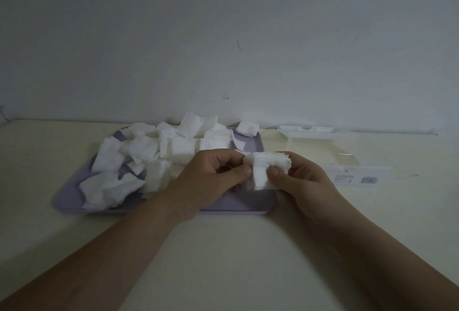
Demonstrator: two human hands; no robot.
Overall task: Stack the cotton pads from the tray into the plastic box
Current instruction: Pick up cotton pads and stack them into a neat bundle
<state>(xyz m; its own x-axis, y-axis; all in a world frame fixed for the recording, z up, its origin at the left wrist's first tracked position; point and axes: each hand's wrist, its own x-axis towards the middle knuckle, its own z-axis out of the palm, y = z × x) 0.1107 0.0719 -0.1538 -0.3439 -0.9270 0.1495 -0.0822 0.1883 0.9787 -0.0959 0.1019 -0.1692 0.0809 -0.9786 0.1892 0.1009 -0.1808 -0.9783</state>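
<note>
Left hand (211,174) and right hand (305,181) both pinch a small stack (263,169), thumbs on its front, over the tray's (236,207) near right corner. The clear box (323,146) lies on the table (223,248) further right, so the right hand is nearer. Loose pads (149,151) heap the tray.

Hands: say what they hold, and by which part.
A small stack of cotton pads: the left hand pinches its left edge, the right hand its right edge.

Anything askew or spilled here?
Cotton pads lie in a crumpled heap on the tray, some overhanging its left rim; one pad sits on the far right corner. The stack in left hand and right hand is ragged-edged.
</note>
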